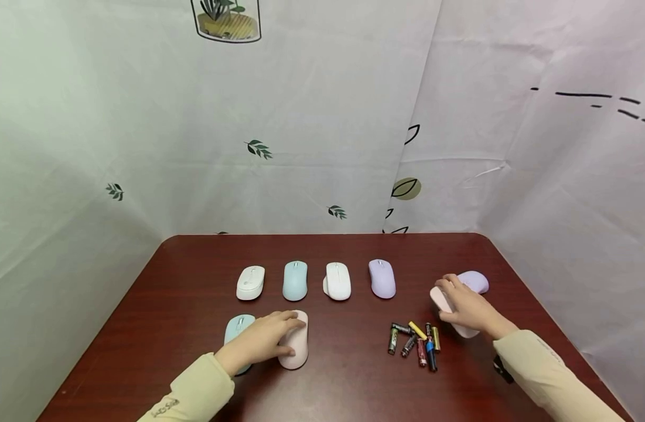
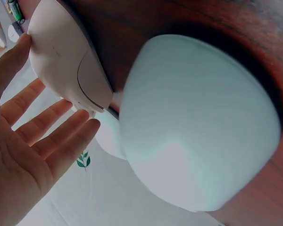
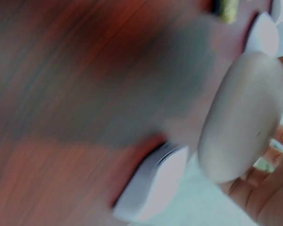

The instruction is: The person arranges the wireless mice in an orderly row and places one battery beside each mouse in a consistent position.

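Observation:
In the head view my left hand (image 1: 264, 340) reaches across a light blue mouse (image 1: 239, 323) to a pale pink mouse (image 1: 297, 346) lying on the table. Its thumb touches the pink mouse in the left wrist view, while the loosely extended fingers (image 2: 61, 155) lie along its side. On the right, my right hand (image 1: 470, 308) grips another pale pink mouse (image 1: 442, 299), which sits at a slant. The right wrist view shows this mouse (image 3: 245, 117) with fingers along its far side. A lavender mouse (image 1: 476, 282) lies just behind that hand, partly covered by it.
Along the back stand a white mouse (image 1: 251, 282), a light blue mouse (image 1: 295, 281), a white mouse with a piece jutting from its side (image 1: 338, 281) and a lavender mouse (image 1: 382, 279). Several batteries (image 1: 421, 346) lie loosely grouped left of my right hand. The dark red table (image 1: 348, 381) meets printed cloth.

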Demonstrator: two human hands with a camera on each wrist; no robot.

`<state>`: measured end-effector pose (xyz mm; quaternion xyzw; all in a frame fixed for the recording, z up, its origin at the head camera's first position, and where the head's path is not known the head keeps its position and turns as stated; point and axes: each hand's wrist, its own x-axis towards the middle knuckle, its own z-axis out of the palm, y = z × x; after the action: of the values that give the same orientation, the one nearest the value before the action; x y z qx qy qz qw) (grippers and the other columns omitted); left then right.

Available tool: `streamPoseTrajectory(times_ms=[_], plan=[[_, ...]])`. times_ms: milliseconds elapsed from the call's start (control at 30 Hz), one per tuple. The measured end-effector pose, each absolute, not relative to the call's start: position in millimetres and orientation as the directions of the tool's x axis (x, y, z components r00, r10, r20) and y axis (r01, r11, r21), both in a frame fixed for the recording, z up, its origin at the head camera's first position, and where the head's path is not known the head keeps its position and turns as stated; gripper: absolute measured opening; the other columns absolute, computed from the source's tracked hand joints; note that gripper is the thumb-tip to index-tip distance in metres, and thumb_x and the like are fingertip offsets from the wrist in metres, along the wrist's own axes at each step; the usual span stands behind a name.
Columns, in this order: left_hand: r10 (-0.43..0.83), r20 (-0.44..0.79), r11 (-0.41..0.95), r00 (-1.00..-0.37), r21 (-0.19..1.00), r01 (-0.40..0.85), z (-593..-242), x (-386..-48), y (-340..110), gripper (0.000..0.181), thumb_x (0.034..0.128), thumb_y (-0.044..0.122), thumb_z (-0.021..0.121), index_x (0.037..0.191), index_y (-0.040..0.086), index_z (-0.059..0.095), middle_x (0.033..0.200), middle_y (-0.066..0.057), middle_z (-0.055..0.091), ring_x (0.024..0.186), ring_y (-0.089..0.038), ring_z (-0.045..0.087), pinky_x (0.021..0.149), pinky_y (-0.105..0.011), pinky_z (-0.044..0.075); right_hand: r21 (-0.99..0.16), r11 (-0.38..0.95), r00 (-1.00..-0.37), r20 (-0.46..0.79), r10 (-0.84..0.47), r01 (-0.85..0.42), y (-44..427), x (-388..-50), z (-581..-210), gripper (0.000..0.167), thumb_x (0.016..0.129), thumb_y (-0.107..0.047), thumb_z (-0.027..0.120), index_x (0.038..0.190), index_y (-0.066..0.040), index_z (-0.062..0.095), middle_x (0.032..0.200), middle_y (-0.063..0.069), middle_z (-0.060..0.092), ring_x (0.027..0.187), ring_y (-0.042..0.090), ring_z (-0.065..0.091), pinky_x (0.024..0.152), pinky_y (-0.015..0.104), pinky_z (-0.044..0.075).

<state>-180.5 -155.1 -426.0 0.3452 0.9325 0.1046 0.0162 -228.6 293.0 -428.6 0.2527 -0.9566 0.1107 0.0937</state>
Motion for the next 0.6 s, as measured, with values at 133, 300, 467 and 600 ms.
streamPoseTrajectory(times_ms=[133,300,467,600], plan=[[0.658,0.059,0.733,-0.75,0.175,0.657,-424.2,-179.5,-152.7,0.047,0.075,0.029,0.077,0.116,0.01,0.064,0.123,-0.013,0.059,0.107,-0.03,0.059,0.072,-0.047,0.051,-0.193,0.858,-0.872,0.228,-0.433,-0.477,270.9,-223.9,-423.4,0.056,0.065,-0.018,0.074,0.114,0.001,0.054,0.108,0.017,0.051,0.071,0.019,0.052,0.058,0.03,0.042],[0.651,0.032,0.74,-0.759,0.195,0.643,-420.2,-181.6,-149.3,0.055,0.0736,0.03,0.078,0.122,0.009,0.061,0.124,-0.015,0.058,0.105,-0.032,0.06,0.078,-0.046,0.05,-0.305,0.854,-0.905,0.193,-0.379,-0.422,241.9,-215.3,-416.3,0.05,0.072,-0.019,0.075,0.117,-0.007,0.055,0.1,0.018,0.046,0.059,0.015,0.05,0.048,0.024,0.041],[0.67,0.048,0.723,-0.741,0.184,0.666,-429.5,-186.1,-145.9,0.063,0.0676,0.025,0.083,0.122,0.004,0.06,0.116,-0.017,0.059,0.095,-0.032,0.061,0.078,-0.041,0.05,-0.378,0.84,-0.92,0.128,-0.37,-0.39,214.0,-209.0,-412.8,0.049,0.074,-0.025,0.076,0.116,-0.01,0.056,0.098,0.015,0.045,0.054,0.016,0.05,0.046,0.023,0.042],[0.679,0.066,0.722,-0.731,0.12,0.681,-430.2,-185.3,-142.1,0.058,0.0612,0.023,0.085,0.111,0.003,0.065,0.104,-0.014,0.06,0.084,-0.029,0.061,0.071,-0.037,0.051,-0.428,0.833,-0.934,0.09,-0.347,-0.351,193.5,-207.4,-412.7,0.05,0.075,-0.027,0.076,0.117,-0.01,0.055,0.097,0.014,0.044,0.055,0.017,0.05,0.048,0.025,0.043]])
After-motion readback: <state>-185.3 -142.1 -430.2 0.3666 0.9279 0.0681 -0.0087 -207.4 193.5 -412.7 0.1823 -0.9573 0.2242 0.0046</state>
